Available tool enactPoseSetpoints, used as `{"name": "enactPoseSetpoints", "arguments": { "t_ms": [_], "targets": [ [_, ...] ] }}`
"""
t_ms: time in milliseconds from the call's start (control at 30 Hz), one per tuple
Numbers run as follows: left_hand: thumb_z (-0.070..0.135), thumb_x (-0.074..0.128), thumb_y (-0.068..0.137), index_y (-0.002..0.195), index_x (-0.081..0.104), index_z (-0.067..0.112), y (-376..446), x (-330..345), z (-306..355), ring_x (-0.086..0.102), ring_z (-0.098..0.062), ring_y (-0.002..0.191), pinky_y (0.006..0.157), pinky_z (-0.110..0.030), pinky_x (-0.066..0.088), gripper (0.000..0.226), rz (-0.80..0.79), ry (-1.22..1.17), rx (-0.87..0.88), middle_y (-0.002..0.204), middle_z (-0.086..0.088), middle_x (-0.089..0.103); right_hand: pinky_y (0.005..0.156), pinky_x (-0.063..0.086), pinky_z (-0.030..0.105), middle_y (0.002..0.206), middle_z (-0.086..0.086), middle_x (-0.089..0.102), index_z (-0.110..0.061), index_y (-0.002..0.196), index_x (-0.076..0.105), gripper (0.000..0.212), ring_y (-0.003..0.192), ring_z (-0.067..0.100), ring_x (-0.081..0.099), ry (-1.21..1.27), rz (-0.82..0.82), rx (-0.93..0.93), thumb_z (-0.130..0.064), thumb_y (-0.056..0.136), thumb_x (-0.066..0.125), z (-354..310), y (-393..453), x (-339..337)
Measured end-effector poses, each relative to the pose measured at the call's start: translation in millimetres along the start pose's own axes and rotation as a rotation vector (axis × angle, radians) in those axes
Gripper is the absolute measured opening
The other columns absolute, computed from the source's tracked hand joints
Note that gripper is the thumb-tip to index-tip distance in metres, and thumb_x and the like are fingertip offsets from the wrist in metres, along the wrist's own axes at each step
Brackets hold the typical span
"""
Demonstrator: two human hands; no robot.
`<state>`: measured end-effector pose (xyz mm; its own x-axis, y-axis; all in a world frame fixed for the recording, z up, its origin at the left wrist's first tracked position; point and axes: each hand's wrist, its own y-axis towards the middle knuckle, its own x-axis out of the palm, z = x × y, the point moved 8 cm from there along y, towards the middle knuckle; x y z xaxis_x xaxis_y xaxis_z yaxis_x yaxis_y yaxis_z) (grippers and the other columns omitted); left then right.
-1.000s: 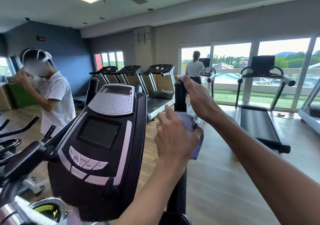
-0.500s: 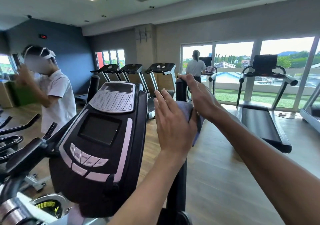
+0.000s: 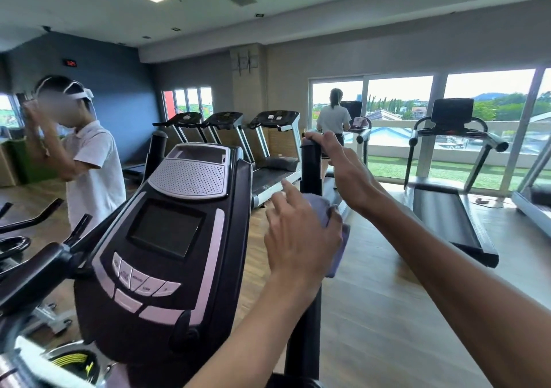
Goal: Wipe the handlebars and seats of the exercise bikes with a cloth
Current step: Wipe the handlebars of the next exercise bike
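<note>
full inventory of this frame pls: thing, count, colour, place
cloth: 1, lilac, wrapped round the upright handlebar
upright handlebar: 1, black, right of the console
console: 1, black and silver, centre left
treadmills: at least 5, black and silver, back wall and by the windows
bystander in white shirt: 1, far left
person on treadmill: 1, by the window
left hand: grips the cloth on the bar
right hand: holds the bar's top
</note>
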<state>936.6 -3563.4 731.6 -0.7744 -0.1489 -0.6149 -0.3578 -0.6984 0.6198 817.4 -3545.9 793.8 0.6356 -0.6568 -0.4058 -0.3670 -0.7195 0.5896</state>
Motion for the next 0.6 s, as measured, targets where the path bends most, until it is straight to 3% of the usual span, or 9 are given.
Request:
{"name": "enactPoseSetpoints", "arguments": {
  "t_ms": [67, 167, 267, 433, 533, 600],
  "targets": [
    [0.059, 0.055, 0.097, 0.162, 0.003, 0.004, 23.8, -3.4, 11.0, 0.042, -0.034, 0.136, 0.1, -0.041, 0.046, 0.1, 0.006, 0.026, 0.007, 0.155, -0.016, 0.035, 0.122, 0.029, 0.043, 0.149, -0.007, 0.055, -0.029, 0.147, 0.054, 0.076, 0.136, 0.006, 0.048, 0.008, -0.007, -0.007, -0.071, 0.096, 0.016, -0.5, 0.0, -0.4],
    [0.051, 0.056, 0.099, 0.162, -0.004, 0.005, 43.4, -6.4, 21.4, 0.032, -0.039, 0.145, 0.104, -0.047, 0.046, 0.098, 0.006, 0.026, -0.017, 0.167, -0.024, 0.015, 0.116, 0.038, 0.049, 0.139, -0.002, 0.064, -0.032, 0.144, 0.056, 0.08, 0.11, 0.003, 0.06, 0.018, -0.013, 0.014, -0.077, 0.091, 0.016, 2.5, 3.1, -1.7],
    [0.059, 0.057, 0.095, 0.161, 0.0, -0.001, 27.7, -1.7, 15.0, 0.04, -0.035, 0.139, 0.103, -0.042, 0.045, 0.105, -0.02, 0.039, -0.033, 0.158, -0.019, 0.033, 0.122, 0.029, 0.05, 0.148, -0.006, 0.057, -0.031, 0.145, 0.056, 0.083, 0.137, 0.008, 0.049, 0.033, 0.002, 0.004, -0.078, 0.091, 0.016, 4.5, 2.5, -0.8],
    [0.059, 0.058, 0.094, 0.16, 0.013, -0.004, -20.8, -0.9, 6.3, 0.044, -0.031, 0.133, 0.102, -0.041, 0.047, 0.102, -0.097, 0.151, -0.01, 0.151, -0.015, 0.04, 0.123, 0.029, 0.047, 0.146, -0.008, 0.058, -0.034, 0.143, 0.057, 0.077, 0.139, 0.01, 0.048, 0.053, 0.017, 0.002, -0.077, 0.092, 0.018, 4.6, 1.0, 1.5],
    [0.06, 0.058, 0.093, 0.16, 0.012, -0.003, -41.1, -3.3, 10.8, 0.042, -0.033, 0.136, 0.104, -0.046, 0.048, 0.103, -0.122, 0.22, 0.038, 0.158, -0.02, 0.032, 0.127, 0.021, 0.043, 0.16, -0.007, 0.042, -0.029, 0.157, 0.039, 0.079, 0.149, 0.007, 0.033, 0.02, -0.007, 0.0, -0.074, 0.095, 0.019, 4.4, -3.8, 8.4],
    [0.057, 0.056, 0.097, 0.161, 0.004, -0.001, -28.5, -0.6, 8.3, 0.038, -0.033, 0.139, 0.102, -0.047, 0.046, 0.101, -0.165, 0.165, -0.04, 0.157, -0.017, 0.033, 0.129, 0.014, 0.041, 0.166, -0.009, 0.029, -0.029, 0.161, 0.028, 0.072, 0.153, 0.003, 0.022, 0.026, -0.037, -0.001, -0.067, 0.101, 0.019, 4.1, -10.6, 12.2]
  ]
}}
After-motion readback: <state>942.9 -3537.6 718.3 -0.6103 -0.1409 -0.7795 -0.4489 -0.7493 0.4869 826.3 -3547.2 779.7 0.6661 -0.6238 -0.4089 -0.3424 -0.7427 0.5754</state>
